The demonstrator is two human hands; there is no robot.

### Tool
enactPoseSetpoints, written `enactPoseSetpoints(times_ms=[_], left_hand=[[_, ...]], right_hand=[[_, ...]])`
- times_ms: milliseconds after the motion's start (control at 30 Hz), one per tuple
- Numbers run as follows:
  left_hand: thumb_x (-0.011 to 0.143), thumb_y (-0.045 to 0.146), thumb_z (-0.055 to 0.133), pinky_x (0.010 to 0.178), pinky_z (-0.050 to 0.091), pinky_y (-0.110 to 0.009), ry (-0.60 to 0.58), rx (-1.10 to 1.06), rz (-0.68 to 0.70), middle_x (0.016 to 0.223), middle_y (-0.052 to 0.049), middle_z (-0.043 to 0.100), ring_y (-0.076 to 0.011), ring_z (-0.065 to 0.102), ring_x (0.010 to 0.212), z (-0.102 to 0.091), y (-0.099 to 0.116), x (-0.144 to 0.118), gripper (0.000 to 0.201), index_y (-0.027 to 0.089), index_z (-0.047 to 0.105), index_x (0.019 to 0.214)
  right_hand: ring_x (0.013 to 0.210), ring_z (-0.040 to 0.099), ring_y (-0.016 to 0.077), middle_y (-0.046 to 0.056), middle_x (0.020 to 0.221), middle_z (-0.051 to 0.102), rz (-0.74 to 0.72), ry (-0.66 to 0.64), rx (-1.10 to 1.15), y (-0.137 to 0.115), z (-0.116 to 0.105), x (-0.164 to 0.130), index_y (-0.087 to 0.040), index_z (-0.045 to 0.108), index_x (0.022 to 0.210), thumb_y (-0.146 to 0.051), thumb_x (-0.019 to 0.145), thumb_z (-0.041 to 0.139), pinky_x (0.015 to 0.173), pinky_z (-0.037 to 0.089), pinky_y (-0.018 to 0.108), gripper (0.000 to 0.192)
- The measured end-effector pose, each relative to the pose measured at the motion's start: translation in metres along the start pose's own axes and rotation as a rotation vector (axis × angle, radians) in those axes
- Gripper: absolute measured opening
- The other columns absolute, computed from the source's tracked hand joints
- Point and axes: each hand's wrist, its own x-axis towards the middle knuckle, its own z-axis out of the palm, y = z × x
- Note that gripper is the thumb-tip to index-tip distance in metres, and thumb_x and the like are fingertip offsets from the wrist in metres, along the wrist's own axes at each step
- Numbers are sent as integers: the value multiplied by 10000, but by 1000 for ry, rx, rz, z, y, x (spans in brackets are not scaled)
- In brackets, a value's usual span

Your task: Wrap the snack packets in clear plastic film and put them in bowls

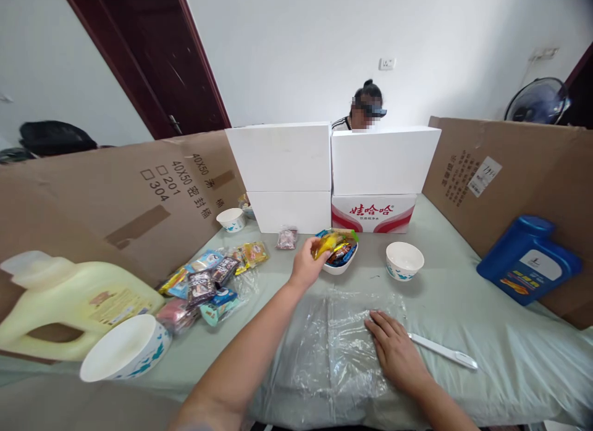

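My left hand (pixel 307 264) reaches forward and pinches a yellow snack packet (pixel 327 244) at the rim of a white bowl (pixel 340 270). Several wrapped snacks (pixel 341 254) fill that bowl, brown, orange and green among them. Flat on a clear plastic bag (pixel 319 351) lies my right hand (pixel 393 351), its fingers stretched out and holding nothing. Just right of its fingers, a white-handled utility knife (pixel 445 351) rests on the cloth, its near end partly behind the hand. A white bowl with blue print (pixel 404 261) stands beyond the right hand.
At left, a heap of snack packets (pixel 204 286) lies near a pale yellow jug (pixel 92 295) and a tilted white bowl (pixel 127 351). A small packet (pixel 287 238) sits before white boxes (pixel 290 165). A blue bottle (pixel 528 261) leans at right; cardboard walls (pixel 120 190) flank the table. A person (pixel 356 113) is behind.
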Motion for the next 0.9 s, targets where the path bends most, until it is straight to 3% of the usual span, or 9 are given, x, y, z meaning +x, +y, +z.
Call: enactPoseSetpoints(times_ms=[100, 200, 333, 400, 467, 567, 633, 767, 900], left_hand=[[749, 249, 721, 938, 428, -414, -42, 143, 60, 1024, -82, 654, -269, 566, 1037, 15, 19, 39, 316, 196, 608, 1039], [738, 226, 714, 950, 405, -473, -57, 193, 68, 1094, -126, 619, -318, 526, 1087, 27, 31, 42, 287, 179, 634, 1010], [846, 194, 557, 1001, 389, -439, -121, 200, 217, 1141, -122, 594, -274, 513, 1135, 35, 37, -20, 233, 180, 630, 1067], [863, 226, 544, 962, 438, -383, -422, 138, 519, 1069, -91, 639, -235, 569, 1064, 37, 29, -64, 237, 204, 645, 1076], [868, 314, 577, 1011, 413, -406, -608, 155, 607, 1196, -79, 625, -243, 543, 1158, 35, 12, -101, 317, 249, 617, 1176], [891, 426, 559, 1101, 278, -528, -619, 332, 441, 1417, -77, 486, -282, 373, 1352, 20, -25, -126, 444, 294, 522, 1314], [913, 411, 526, 1100, 266, -557, -517, 411, 311, 1437, -99, 460, -296, 339, 1372, 0, -46, -127, 426, 262, 528, 1312], [926, 317, 482, 1035, 395, -506, -334, 308, 301, 1255, -124, 588, -282, 478, 1243, -48, -48, -133, 288, 204, 621, 1151], [777, 469, 679, 1019, 435, -464, -623, 88, 449, 1204, -117, 606, -294, 536, 1163, -77, -22, -167, 474, 230, 592, 1177]], right_hand=[[1255, 500, 249, 60, 1359, 557, -7, 14, 3, 0, -1, 0, -254, 563, 1293, -183, 911, 450, 1012, 454, 463, 405], [1256, 500, 247, 61, 1357, 559, -8, 23, 2, -1, -2, 0, -251, 567, 1291, -187, 913, 454, 1009, 457, 459, 399], [1262, 491, 242, 61, 1364, 553, -6, 8, -9, -2, -2, 1, -243, 564, 1292, -174, 916, 442, 1017, 443, 455, 401], [1279, 471, 251, 67, 1382, 535, -2, -15, -9, -2, -3, 1, -237, 559, 1295, -203, 919, 453, 1028, 427, 466, 393], [1307, 438, 268, 80, 1409, 505, 8, -54, 3, -3, -4, 2, -229, 544, 1312, -273, 919, 485, 1041, 408, 487, 400], [1347, 386, 293, 101, 1450, 454, 9, -133, 44, -3, -11, 2, -226, 505, 1355, -383, 902, 528, 1051, 388, 517, 480], [1365, 358, 305, 106, 1463, 433, 4, -165, 77, -3, -20, 1, -228, 520, 1342, -421, 903, 524, 1050, 387, 526, 480], [1364, 364, 289, 103, 1437, 468, -12, -135, 164, -6, -46, -10, -241, 569, 1273, -424, 920, 504, 1058, 388, 505, 403], [1370, 343, 336, 124, 1445, 451, -85, -218, 229, -13, -60, -27, -238, 540, 1285, -462, 755, 694, 1076, 346, 561, 595]])
